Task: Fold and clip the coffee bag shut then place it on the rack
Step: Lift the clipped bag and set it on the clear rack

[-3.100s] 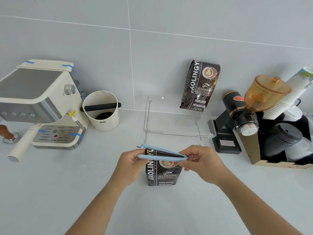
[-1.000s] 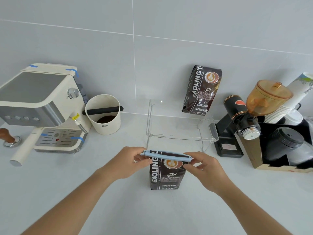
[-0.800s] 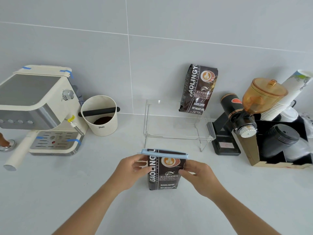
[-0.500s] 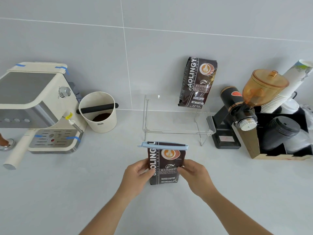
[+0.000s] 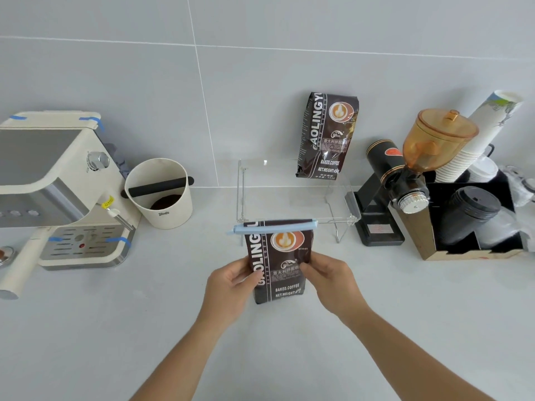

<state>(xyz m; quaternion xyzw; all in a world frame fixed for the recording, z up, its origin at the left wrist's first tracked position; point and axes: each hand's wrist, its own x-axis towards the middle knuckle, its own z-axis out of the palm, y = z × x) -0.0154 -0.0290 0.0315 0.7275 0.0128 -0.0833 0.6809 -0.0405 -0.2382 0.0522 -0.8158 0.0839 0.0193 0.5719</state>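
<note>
While both hands [image 5: 231, 280] grip clipped coffee bag [image 5: 278, 264], rack [image 5: 298, 218] edge just behind

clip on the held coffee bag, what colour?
Light blue clip, clearest in the head view.

The espresso machine [image 5: 55, 192] runs off the left edge, and the cup holder [image 5: 474, 224] is clipped at the right. The fingers of both hands [image 5: 231, 287] lie behind the coffee bag [image 5: 278, 264], probably curled around its back.
</note>
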